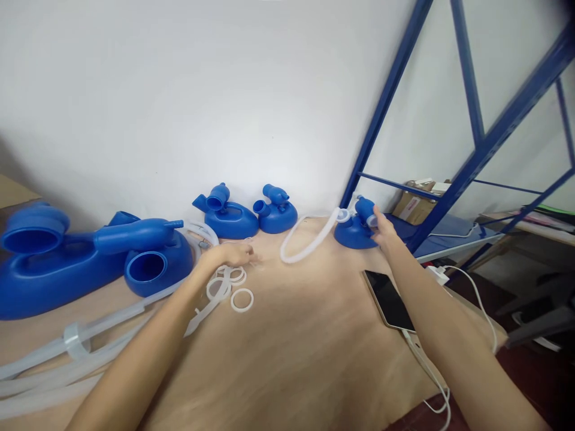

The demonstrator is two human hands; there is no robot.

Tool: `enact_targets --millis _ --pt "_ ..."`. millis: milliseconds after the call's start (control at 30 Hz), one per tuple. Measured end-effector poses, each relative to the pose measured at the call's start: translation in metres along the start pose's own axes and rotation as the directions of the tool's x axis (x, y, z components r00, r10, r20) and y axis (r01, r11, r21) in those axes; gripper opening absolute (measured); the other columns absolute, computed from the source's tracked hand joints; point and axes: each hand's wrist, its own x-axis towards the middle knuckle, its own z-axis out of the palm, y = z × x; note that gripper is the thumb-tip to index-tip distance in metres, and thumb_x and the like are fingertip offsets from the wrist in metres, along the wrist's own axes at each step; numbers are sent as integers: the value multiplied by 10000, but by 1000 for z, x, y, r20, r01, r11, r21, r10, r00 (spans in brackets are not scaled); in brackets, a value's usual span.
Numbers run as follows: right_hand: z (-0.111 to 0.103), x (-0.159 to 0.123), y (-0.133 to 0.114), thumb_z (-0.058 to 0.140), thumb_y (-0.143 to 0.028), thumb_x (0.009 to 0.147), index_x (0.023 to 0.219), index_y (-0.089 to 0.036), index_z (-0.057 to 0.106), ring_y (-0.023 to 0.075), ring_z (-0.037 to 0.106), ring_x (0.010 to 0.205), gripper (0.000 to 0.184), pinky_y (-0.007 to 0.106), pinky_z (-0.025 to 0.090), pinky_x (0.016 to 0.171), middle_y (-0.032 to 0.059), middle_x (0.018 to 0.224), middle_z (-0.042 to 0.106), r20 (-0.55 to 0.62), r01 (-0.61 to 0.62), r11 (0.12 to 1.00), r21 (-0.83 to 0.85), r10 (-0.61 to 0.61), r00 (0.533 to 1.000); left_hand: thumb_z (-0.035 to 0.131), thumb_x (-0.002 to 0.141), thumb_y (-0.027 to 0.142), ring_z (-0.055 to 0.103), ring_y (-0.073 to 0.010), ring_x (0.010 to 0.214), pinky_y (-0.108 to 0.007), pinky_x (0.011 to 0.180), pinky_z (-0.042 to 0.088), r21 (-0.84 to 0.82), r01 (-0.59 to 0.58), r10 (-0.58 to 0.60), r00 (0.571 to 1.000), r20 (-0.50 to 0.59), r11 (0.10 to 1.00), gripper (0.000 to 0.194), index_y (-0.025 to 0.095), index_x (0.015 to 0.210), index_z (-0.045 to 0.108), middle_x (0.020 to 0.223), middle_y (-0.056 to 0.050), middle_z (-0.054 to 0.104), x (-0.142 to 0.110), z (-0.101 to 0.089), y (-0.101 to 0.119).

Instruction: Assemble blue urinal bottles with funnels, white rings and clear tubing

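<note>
At the far right of the row, my right hand (384, 230) grips a blue nozzle-shaped connector (365, 208) lying on top of a blue plastic urinal bottle (354, 234). A white flexible hose (309, 250) curves out to the left from a whitish ring-like end beside that connector. My left hand (240, 254) is low over the table, fingers pinched together; what they hold, if anything, is too small to make out. Just below it lie several white sealing rings (242, 300) and a translucent strap (209, 309).
More blue urinal bottles (233, 221) stand along the wall, with larger ones (49, 275) at left. Clear tubes (112, 323) lie at lower left. A phone (390, 301) with a white cable (426, 365) rests by my right forearm. A blue metal frame (386, 102) rises at right.
</note>
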Motion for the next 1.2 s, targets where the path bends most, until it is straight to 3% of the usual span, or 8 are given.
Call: enact_targets --millis 133,300,467,567,667,933,1067,1200 --pt "0 -20 1 808 -459 834 1168 -187 619 291 650 1202 470 604 398 1157 139 1240 702 24 0 997 -81 2 1000 874 557 619 720 -363 1053 -378 847 580 231 -6 -24 992 128 973 795 220 1234 753 1242 -154 760 -15 -2 3" --pt "3 -60 -25 699 -308 906 1404 -266 461 224 443 1465 554 451 336 1251 112 1549 476 -26 383 918 -105 -388 921 969 465 489 703 -452 1113 -482 882 593 386 29 -54 997 55 922 818 231 1216 770 1300 -204 727 -11 19 12" --pt "55 -136 -25 671 -442 919 1153 -270 678 234 687 1125 290 411 537 1042 29 1120 726 355 677 736 -7 -631 690 1004 344 221 695 -473 1115 -499 883 577 408 68 -64 998 -22 910 935 250 1244 754 1278 -220 734 -1 25 -5" --pt "106 -187 6 672 -597 899 1136 -279 726 343 695 1092 400 536 517 999 82 1041 764 841 855 506 -110 -412 351 1008 330 312 721 -392 1036 -386 795 574 368 47 -44 999 -18 929 901 291 1197 762 1196 -155 773 0 18 -22" --pt "156 -213 39 774 -655 783 999 -211 763 481 669 1144 493 640 455 999 198 1075 761 911 879 284 -384 -38 411 1003 328 349 725 -363 969 -353 721 561 352 41 -42 999 -6 935 864 280 1154 760 1163 -145 776 0 15 -30" --pt "197 -174 89 701 -477 868 1580 -108 327 524 423 1445 885 664 431 1069 334 1601 358 805 793 304 -528 -119 581 974 421 376 725 -338 888 -371 719 568 349 11 -27 999 42 937 684 230 1048 744 1073 -129 776 2 17 -23" --pt "187 -159 106 691 -526 867 1598 -112 280 462 212 1576 935 652 273 1222 251 1677 306 842 849 297 -437 -196 502 914 524 283 723 -318 895 -346 708 558 330 -13 4 1000 28 944 521 232 1016 750 1083 -105 773 0 17 -25" --pt "172 -154 110 649 -561 895 1585 -101 341 443 258 1548 885 646 178 1258 237 1649 367 880 911 247 -332 -267 393 775 590 127 716 -294 879 -324 703 535 331 -47 55 998 -16 942 426 238 1000 755 1031 -88 770 0 17 -28"
